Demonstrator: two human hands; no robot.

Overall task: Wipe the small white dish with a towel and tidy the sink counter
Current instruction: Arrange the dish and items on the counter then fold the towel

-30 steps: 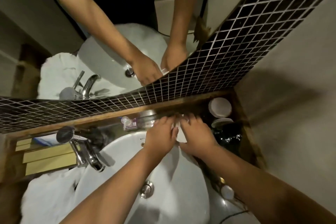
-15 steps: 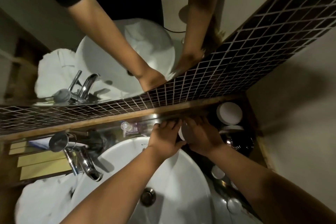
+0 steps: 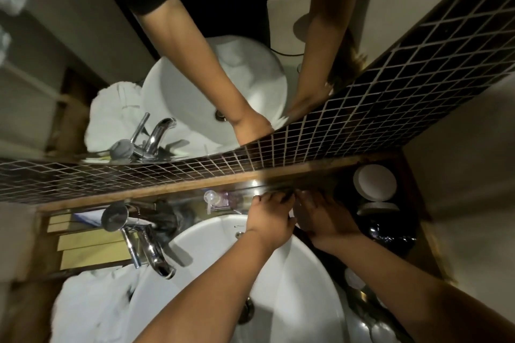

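While hands meet, dish [image 3: 291, 214] sliver shows between left grip [image 3: 269, 214], right grip [image 3: 324, 217].

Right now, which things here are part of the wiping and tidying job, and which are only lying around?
For the job:
left hand
right hand
towel
sink
The dish itself is hidden between the hands.

Lying about:
tap
white lid
small bottle
yellow boxes

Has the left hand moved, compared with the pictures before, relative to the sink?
Yes. The left hand has moved away from the basin of the sink, toward the wooden ledge at the back wall, beside the right hand.
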